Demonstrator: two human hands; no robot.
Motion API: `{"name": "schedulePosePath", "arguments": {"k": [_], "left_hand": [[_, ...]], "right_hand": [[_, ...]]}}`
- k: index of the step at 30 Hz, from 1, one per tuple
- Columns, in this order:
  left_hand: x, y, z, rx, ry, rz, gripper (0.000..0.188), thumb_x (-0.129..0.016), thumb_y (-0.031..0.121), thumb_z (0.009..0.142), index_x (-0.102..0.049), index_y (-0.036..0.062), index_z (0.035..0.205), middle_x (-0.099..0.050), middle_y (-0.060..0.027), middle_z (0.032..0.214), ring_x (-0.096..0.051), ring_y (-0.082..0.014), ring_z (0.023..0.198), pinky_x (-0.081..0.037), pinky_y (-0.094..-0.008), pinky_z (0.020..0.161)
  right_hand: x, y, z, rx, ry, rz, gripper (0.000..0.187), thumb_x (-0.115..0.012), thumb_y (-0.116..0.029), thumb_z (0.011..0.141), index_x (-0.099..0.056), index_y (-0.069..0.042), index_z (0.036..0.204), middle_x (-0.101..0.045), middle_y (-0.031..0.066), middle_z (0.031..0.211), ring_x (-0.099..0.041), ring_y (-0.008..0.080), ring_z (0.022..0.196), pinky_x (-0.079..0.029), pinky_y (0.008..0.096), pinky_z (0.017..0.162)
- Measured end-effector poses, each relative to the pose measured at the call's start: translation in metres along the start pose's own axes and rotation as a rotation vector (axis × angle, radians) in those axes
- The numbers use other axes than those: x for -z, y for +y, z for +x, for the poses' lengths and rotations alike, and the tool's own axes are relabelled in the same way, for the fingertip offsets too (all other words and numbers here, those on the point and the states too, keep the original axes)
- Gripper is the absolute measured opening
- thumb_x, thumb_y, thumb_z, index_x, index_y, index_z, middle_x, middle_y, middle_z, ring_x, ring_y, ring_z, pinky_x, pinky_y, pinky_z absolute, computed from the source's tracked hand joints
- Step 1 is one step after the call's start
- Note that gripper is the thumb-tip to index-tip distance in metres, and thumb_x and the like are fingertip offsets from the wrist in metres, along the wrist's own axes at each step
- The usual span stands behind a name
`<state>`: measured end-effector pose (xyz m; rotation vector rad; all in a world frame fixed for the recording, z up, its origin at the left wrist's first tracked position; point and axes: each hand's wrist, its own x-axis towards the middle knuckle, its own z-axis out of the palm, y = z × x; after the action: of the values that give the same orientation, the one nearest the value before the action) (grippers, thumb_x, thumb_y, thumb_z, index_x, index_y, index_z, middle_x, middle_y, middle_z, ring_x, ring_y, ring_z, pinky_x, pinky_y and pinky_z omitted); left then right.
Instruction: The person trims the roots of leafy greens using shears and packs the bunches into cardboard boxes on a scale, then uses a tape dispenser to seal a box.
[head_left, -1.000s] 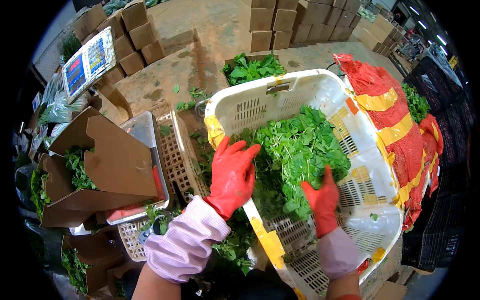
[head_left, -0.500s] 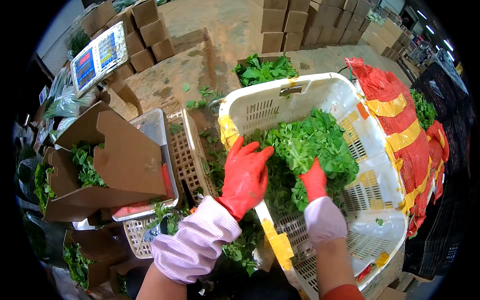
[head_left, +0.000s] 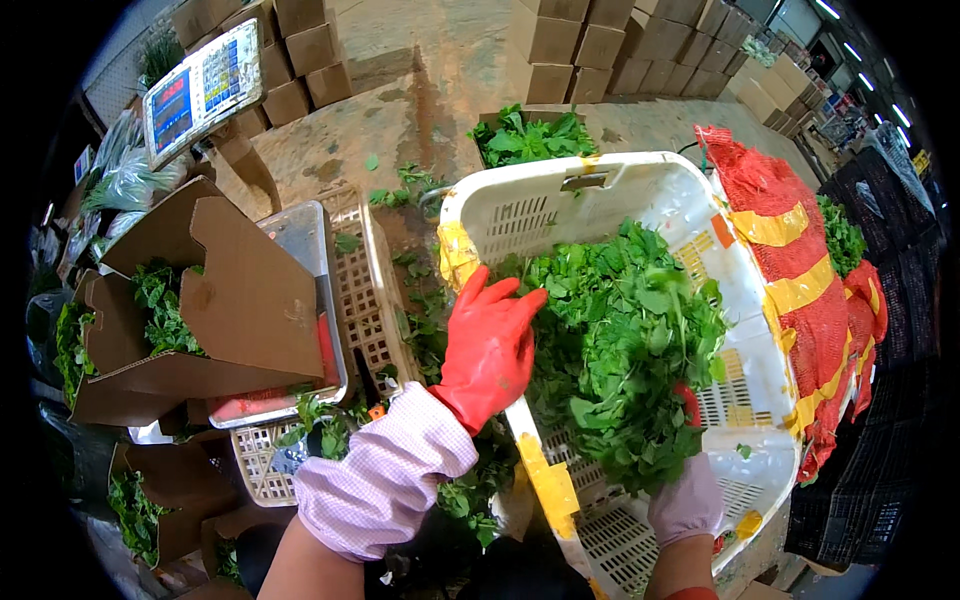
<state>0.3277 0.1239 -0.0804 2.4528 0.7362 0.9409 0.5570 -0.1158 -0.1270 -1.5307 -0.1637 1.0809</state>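
My left hand [head_left: 487,345], in a red rubber glove with a pale checked sleeve cover, rests at the left rim of the white plastic basket [head_left: 640,168]. Its fingers are spread and it holds nothing. Inside the basket lies a big heap of leafy greens [head_left: 620,340]. My right hand [head_left: 690,402], also red-gloved, is at the right side of the heap, curled around a bunch of the greens. Leaves cover most of that hand, so only a bit of red glove shows above the pale cuff.
To the left, an open cardboard box [head_left: 250,300] with greens sits on a scale's metal platform [head_left: 300,245]; its display [head_left: 200,95] stands behind. Red mesh sacks [head_left: 790,260] with yellow tape line the basket's right side. Another box of greens [head_left: 530,140] stands beyond. Stacked cartons [head_left: 560,45] rise farther back.
My right hand has moved right and nearer to me, from the middle of the greens to their right side, and leaves now spread over it. My left hand has hardly moved.
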Motion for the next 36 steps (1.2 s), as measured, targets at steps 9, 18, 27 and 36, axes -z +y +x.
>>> {"name": "schedulePosePath", "arguments": {"k": [9, 18, 27, 36], "left_hand": [[0.005, -0.001, 0.005, -0.04, -0.098, -0.05, 0.044, -0.065, 0.022, 0.076, -0.056, 0.0115, 0.118, -0.066, -0.0074, 0.101, -0.052, -0.0323, 0.112, -0.024, -0.0522, 0.107], [0.121, 0.06, 0.003, 0.016, -0.493, -1.007, 0.1, -0.07, 0.042, 0.079, -0.007, 0.0038, 0.147, -0.024, -0.0164, 0.148, -0.023, -0.0234, 0.137, -0.019, -0.0361, 0.111], [0.243, 0.096, -0.118, 0.647, 0.02, -1.478, 0.037, -0.057, 0.011, 0.089, -0.047, 0.0004, 0.123, -0.062, -0.0084, 0.111, -0.062, -0.018, 0.095, -0.052, -0.0322, 0.079], [0.224, 0.046, -0.252, 0.323, 0.186, -1.099, 0.043, -0.057, 0.02, 0.088, -0.047, 0.0015, 0.126, -0.056, -0.0145, 0.121, -0.056, -0.0257, 0.108, -0.045, -0.0357, 0.093]], "right_hand": [[-0.041, -0.038, -0.12, 0.405, 0.145, -1.074, 0.036, -0.063, -0.019, 0.077, -0.059, -0.005, 0.11, -0.061, 0.0086, 0.108, -0.057, 0.0239, 0.1, -0.046, 0.0359, 0.087], [-0.114, -0.086, -0.221, 0.749, 0.116, -1.794, 0.034, -0.056, -0.025, 0.081, -0.06, -0.007, 0.11, -0.059, 0.0102, 0.112, -0.054, 0.0262, 0.107, -0.043, 0.0367, 0.093], [-0.225, -0.059, -0.204, 0.686, -0.745, -0.65, 0.025, -0.063, -0.013, 0.079, -0.062, -0.004, 0.103, -0.063, 0.0074, 0.1, -0.058, 0.0201, 0.093, -0.048, 0.0319, 0.08], [-0.281, 0.056, -0.225, 0.015, -0.844, -0.06, 0.018, -0.066, -0.004, 0.075, -0.064, -0.002, 0.093, -0.065, 0.004, 0.085, -0.062, 0.0156, 0.076, -0.052, 0.0298, 0.069]]}}
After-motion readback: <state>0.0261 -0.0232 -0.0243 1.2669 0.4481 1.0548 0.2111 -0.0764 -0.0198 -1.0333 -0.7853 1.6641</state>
